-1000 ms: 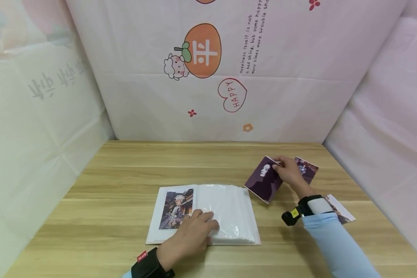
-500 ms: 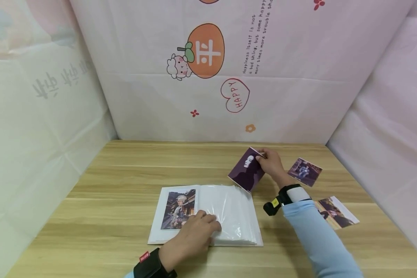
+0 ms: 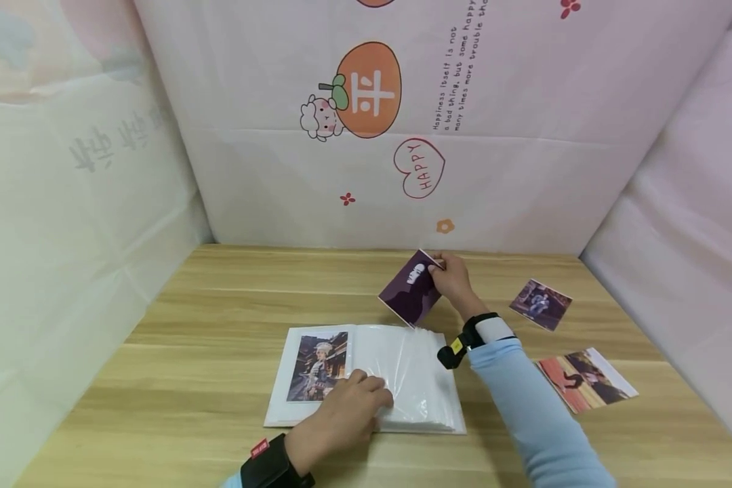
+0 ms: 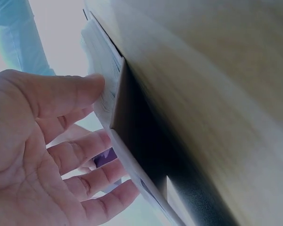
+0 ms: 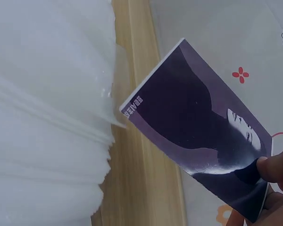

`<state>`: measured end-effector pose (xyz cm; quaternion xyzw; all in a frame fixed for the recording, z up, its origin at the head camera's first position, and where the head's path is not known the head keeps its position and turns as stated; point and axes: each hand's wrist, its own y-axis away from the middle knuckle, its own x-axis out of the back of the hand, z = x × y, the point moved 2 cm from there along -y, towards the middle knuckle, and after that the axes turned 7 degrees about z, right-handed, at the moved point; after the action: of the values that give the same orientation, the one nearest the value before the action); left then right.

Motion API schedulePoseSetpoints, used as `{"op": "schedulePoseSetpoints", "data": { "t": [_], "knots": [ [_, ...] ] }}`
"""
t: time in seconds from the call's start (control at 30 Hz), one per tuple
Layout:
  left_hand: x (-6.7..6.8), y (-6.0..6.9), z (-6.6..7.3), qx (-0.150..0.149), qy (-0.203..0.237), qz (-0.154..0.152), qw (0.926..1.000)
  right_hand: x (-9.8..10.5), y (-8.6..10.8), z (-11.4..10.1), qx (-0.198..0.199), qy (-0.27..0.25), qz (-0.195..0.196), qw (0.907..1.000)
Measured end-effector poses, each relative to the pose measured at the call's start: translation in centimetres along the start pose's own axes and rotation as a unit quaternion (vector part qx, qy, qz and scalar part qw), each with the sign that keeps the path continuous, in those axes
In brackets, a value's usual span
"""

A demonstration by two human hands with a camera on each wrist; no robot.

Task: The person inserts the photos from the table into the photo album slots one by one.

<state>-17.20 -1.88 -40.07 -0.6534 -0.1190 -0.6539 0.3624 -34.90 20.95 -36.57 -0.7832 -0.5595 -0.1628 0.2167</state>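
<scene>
An album (image 3: pixel 402 379) lies spread on the wooden table, with a photo (image 3: pixel 318 366) in its left page and clear sleeves on the right. The left hand (image 3: pixel 344 410) rests across the album's middle; in the left wrist view its thumb touches the edges of the stacked sleeves (image 4: pixel 101 56), its fingers relaxed on the pages. Above the album's top edge, the right hand (image 3: pixel 454 281) pinches a dark purple card (image 3: pixel 410 291) by one corner. The card (image 5: pixel 193 122) is tilted in the right wrist view, one corner close to the sleeves' edge (image 5: pixel 106 117).
One photo (image 3: pixel 541 305) lies at the table's back right. Nearer the right sleeve are other overlapping photos (image 3: pixel 585 379). Printed white cloth (image 3: pixel 268 183) stands behind the wooden table (image 3: pixel 177 352) and along both sides.
The right hand has carried the purple card leftward and slightly back, from beside the loose photos to above the album's top edge. The left hand has stayed on the album.
</scene>
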Motion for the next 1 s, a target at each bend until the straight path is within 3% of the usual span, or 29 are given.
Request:
{"op": "schedulePoseSetpoints", "data": {
  "t": [0.33, 1.0],
  "knots": [
    [-0.2, -0.2, 0.1, 0.006, -0.007, -0.019, 0.9998, -0.6, -0.7, -0.4, -0.008, -0.002, 0.028, 0.9996],
    [0.0, -0.3, -0.1, 0.003, 0.004, -0.028, 0.9996, -2.7, -0.6, -0.5, 0.063, 0.035, -0.031, 0.9969]
  ]
}}
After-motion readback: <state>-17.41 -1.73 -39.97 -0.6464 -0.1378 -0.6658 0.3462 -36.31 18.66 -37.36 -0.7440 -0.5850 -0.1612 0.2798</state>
